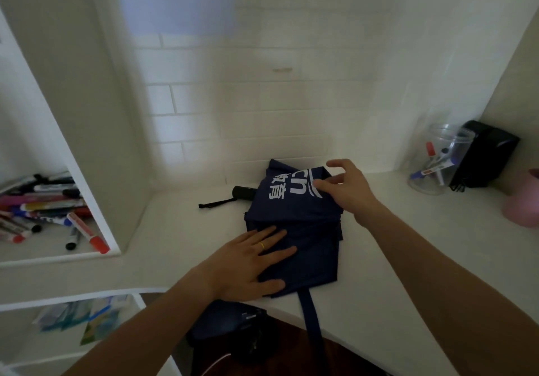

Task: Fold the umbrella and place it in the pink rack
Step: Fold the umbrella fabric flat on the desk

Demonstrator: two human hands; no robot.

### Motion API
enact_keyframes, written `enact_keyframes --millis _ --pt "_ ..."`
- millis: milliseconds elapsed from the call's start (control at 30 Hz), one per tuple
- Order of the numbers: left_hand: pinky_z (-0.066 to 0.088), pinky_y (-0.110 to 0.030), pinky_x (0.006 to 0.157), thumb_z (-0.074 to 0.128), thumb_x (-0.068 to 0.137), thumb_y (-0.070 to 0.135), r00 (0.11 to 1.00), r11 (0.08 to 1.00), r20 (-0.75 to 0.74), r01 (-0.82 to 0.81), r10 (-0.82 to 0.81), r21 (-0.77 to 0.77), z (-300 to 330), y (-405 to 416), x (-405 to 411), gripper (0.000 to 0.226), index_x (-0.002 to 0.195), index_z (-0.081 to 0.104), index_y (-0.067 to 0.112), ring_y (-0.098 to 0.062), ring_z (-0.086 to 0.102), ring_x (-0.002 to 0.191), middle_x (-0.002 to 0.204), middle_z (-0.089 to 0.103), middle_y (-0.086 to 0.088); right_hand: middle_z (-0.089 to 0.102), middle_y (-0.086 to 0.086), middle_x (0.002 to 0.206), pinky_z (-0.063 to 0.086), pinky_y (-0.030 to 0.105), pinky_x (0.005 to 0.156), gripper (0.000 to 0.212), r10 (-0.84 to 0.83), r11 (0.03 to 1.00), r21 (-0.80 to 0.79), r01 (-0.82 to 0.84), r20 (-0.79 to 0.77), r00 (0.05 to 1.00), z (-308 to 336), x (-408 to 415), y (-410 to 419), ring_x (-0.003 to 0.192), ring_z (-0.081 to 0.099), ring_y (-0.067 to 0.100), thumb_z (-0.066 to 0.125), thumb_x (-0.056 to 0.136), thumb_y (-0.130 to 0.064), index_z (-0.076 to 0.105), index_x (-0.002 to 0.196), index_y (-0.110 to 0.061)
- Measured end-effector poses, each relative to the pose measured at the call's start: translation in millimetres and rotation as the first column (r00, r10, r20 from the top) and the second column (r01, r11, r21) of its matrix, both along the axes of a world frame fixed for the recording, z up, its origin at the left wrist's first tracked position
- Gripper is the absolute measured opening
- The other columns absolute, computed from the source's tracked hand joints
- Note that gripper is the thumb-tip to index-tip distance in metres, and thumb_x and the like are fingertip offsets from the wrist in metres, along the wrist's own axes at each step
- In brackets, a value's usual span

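Carefully, I'm pinning the umbrella (294, 224) under my flat left hand (250, 262), right hand (347, 192) fingers relaxed; pleats are needing snug, even smoothing.

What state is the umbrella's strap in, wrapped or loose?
Loose: the strap hangs over the counter edge, not around the umbrella.

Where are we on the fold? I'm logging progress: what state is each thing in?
umbrella: collapsed, lying flattened on the counter, strap hanging loose over the edge.
left hand: flat, pressing the umbrella.
right hand: on the umbrella's far fold; grip unclear.
jar: upright, holding markers.
pink rack: mostly cut off, without the umbrella.
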State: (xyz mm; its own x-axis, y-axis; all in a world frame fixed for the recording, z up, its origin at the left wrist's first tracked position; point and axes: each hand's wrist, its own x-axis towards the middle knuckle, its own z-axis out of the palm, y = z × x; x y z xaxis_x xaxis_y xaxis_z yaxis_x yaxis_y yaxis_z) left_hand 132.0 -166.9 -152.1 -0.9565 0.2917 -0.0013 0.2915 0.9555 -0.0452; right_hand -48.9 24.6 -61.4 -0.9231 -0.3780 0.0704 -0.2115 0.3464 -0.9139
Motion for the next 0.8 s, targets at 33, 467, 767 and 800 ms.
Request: enact_keyframes --millis 33,467,767,800 --pt "-0.002 -0.039 0.127 0.023 0.099 0.07 1.0 1.0 -0.007 -0.003 0.003 0.002 -0.4 0.1 0.0 0.069 0.158 -0.001 0.044 -0.014 -0.016 0.154 0.169 -0.011 0.005 0.068 0.006 0.104 0.059 0.043 0.083 0.06 0.001 1.0 -0.013 -0.001 0.031 1.0 1.6 -3.2 -3.1 0.095 0.067 0.023 0.084 0.077 -0.027 0.053 0.129 -0.025" --pt "0.037 -0.038 0.114 0.044 0.097 0.06 0.946 0.995 -0.324 0.029 0.004 0.098 -6.3 10.6 9.1 0.064 0.152 0.043 0.027 -0.025 0.04 0.134 0.146 0.044 -0.009 0.069 0.016 0.089 0.059 0.025 0.076 0.038 0.18 0.93 -0.327 -0.167 0.009 0.984 9.2 41.0 43.4 0.085 0.069 0.025 0.079 0.077 0.004 0.073 0.11 -0.015" --pt "0.047 -0.023 0.093 0.077 0.085 0.037 0.835 0.529 -0.092 -0.254 0.542 0.81 2.6 26.6 47.0 0.034 0.115 0.063 0.03 0.0 0.061 0.106 0.119 0.066 0.012 0.068 0.002 0.083 0.057 0.024 0.081 0.034 0.268 0.959 -0.032 -0.282 -0.228 0.936 -42.2 73.5 76.7 0.079 0.068 0.013 0.079 0.078 0.004 0.075 0.103 -0.018" --pt "0.05 -0.026 0.087 0.078 0.086 0.034 0.788 0.361 -0.029 -0.249 0.615 0.899 9.3 28.3 47.0 0.029 0.109 0.061 0.028 0.001 0.064 0.099 0.11 0.07 0.011 0.068 0.0 0.083 0.056 0.022 0.08 0.034 0.276 0.959 0.0 -0.285 -0.249 0.928 -46.8 75.9 78.3 0.078 0.068 0.01 0.079 0.078 0.003 0.074 0.104 -0.019"
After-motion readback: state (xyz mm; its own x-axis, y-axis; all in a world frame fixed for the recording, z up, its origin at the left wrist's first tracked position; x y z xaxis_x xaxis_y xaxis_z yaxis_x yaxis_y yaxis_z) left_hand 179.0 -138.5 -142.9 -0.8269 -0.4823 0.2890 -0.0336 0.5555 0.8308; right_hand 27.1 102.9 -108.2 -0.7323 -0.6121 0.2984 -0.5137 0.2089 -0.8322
